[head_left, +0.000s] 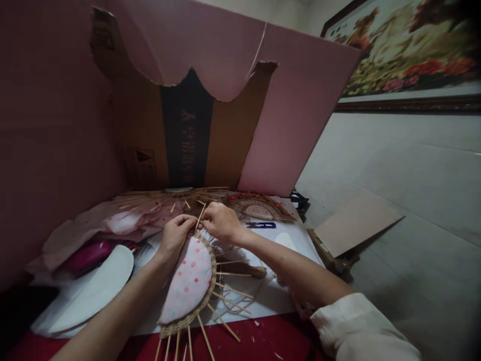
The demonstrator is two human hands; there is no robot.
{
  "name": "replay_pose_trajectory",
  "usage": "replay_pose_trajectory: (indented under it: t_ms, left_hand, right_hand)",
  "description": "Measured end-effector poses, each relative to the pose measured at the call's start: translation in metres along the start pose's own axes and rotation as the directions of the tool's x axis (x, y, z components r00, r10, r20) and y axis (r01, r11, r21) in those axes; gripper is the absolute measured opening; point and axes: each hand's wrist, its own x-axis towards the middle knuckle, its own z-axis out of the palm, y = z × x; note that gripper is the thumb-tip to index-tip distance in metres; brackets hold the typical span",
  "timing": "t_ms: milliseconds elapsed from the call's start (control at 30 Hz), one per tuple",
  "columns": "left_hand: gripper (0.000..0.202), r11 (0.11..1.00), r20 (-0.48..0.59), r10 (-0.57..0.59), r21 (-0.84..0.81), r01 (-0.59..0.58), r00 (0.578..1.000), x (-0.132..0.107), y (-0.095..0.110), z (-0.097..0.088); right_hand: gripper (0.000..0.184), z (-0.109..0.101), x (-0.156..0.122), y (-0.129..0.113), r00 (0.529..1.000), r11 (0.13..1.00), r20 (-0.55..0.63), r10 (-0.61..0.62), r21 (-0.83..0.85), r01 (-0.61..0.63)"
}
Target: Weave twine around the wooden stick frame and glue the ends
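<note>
A half-round fan [192, 276] with dotted pink fabric, a woven twine rim and thin sticks radiating from it stands on edge before me. My left hand [176, 235] is closed at its upper end, thumb and finger pinching near a stick [201, 214]. Close by on the right, my right hand [221, 221] is closed, its fingertips pinched against the same stick. What lies between those fingertips is too small to make out. Loose twine [235, 301] trails beside the fan's sticks, over the white sheet.
Behind stands a cut cardboard piece [233, 145] against pink board [285, 120]. Another stick fan [178, 190] and a red-trimmed one [259, 208] lie at the back, near blue-handled cutters [265, 225]. A white half-disc [97, 286], a magenta object [88, 256] and crumpled fabric [75, 235] sit left.
</note>
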Motion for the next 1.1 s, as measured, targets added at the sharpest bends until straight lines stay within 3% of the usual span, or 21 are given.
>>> replay_pose_trajectory:
  t_ms: [267, 567, 800, 1100]
  left_hand:
    - [0.019, 0.998, 0.015, -0.060, -0.016, 0.060, 0.998, -0.003, -0.002, 0.000]
    - [0.012, 0.999, -0.025, -0.025, -0.040, 0.024, 0.999, -0.001, -0.003, -0.003]
    - [0.031, 0.997, -0.026, -0.022, -0.079, 0.020, 0.999, 0.000, 0.000, -0.004]
    - [0.035, 0.991, -0.026, -0.038, -0.133, 0.034, 0.999, -0.003, 0.004, -0.002]
  right_hand:
    - [0.014, 0.004, 0.005, 0.009, 0.999, 0.995, 0.042, 0.006, 0.096, -0.010]
    - [0.015, -0.003, 0.008, 0.001, 0.998, 0.997, 0.053, 0.030, 0.066, -0.034]
    - [0.015, -0.003, 0.010, -0.004, 0.998, 0.999, 0.045, 0.033, 0.035, -0.034]
    - [0.014, 0.000, 0.011, -0.007, 0.999, 0.999, 0.025, 0.030, 0.039, -0.031]
